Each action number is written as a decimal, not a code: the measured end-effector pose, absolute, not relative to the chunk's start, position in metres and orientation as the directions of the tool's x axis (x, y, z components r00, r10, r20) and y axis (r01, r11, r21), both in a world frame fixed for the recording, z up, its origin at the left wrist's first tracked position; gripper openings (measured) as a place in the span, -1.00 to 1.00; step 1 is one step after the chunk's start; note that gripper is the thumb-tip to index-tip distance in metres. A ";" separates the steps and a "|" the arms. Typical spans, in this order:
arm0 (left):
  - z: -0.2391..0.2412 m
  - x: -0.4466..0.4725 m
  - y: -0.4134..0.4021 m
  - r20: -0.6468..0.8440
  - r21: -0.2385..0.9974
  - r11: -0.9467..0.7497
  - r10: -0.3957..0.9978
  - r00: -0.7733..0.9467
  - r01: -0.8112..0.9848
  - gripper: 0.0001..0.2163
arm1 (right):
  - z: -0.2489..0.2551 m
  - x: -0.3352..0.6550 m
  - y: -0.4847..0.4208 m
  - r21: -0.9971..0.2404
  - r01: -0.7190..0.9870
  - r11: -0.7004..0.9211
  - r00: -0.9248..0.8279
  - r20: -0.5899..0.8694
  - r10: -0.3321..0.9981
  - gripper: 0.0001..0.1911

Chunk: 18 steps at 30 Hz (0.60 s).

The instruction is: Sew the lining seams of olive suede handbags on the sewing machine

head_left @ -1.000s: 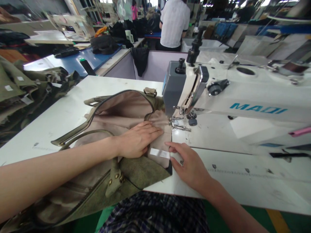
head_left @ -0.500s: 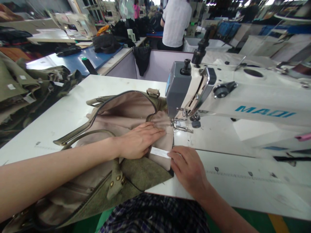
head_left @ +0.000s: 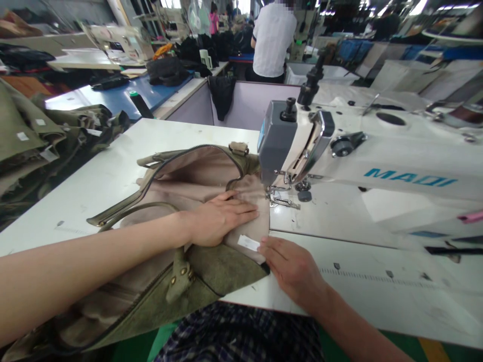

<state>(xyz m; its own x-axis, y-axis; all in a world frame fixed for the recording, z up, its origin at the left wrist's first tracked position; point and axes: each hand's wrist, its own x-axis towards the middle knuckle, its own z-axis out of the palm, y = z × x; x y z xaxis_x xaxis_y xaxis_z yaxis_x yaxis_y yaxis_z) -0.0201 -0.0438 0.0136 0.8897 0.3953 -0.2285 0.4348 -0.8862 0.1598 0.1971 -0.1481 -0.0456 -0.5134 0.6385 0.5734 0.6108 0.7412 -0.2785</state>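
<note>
Beside the sewing machine (head_left: 377, 141): bag lining (head_left: 247, 224) pressed by flat left hand (head_left: 219, 219) — edge pinched near white label (head_left: 248, 243) by right hand (head_left: 296, 266).

Your bare left forearm (head_left: 109, 266) is slanting in from the left side. Your left hand (head_left: 222, 217) is lying palm down, its fingers (head_left: 245, 217) pointing right, nearly straight. Your right forearm (head_left: 350, 319) is slanting up from the lower right. Your right hand (head_left: 292, 264) is facing knuckles up, its bent fingers (head_left: 272, 247) pointing left, thumb hidden.
</note>
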 end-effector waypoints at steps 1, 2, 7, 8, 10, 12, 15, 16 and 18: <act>0.013 -0.019 -0.044 -0.249 0.155 -0.887 0.392 0.886 0.435 -0.29 | -0.047 0.197 -0.149 -0.274 0.614 0.740 -0.511 0.576 0.638 -0.68; 0.013 -0.017 -0.044 -0.263 0.149 -0.888 0.389 0.883 0.436 -0.29 | -0.048 0.197 -0.150 -0.267 0.615 0.742 -0.511 0.581 0.633 -0.69; 0.012 -0.016 -0.046 -0.281 0.117 -0.889 0.398 0.874 0.442 -0.32 | -0.048 0.201 -0.152 -0.271 0.597 0.755 -0.530 0.573 0.625 -0.70; 0.011 -0.017 -0.044 -0.277 0.115 -0.891 0.396 0.875 0.439 -0.32 | -0.048 0.202 -0.151 -0.275 0.593 0.757 -0.537 0.565 0.626 -0.70; 0.009 -0.018 -0.038 -0.276 0.111 -0.895 0.389 0.879 0.431 -0.34 | -0.049 0.203 -0.147 -0.266 0.590 0.762 -0.550 0.558 0.621 -0.70; 0.006 -0.020 -0.029 -0.278 0.106 -0.896 0.390 0.878 0.431 -0.35 | -0.051 0.203 -0.141 -0.233 0.607 0.760 -0.550 0.567 0.613 -0.70; 0.006 -0.020 -0.013 -0.270 0.115 -0.898 0.383 0.883 0.425 -0.33 | -0.054 0.204 -0.130 -0.185 0.636 0.749 -0.545 0.580 0.606 -0.69; 0.006 -0.020 -0.008 -0.267 0.122 -0.900 0.376 0.887 0.418 -0.31 | -0.055 0.205 -0.125 -0.182 0.638 0.748 -0.545 0.581 0.605 -0.69; 0.006 -0.020 -0.001 -0.274 0.131 -0.903 0.364 0.890 0.409 -0.27 | -0.056 0.206 -0.117 -0.193 0.630 0.753 -0.542 0.584 0.604 -0.69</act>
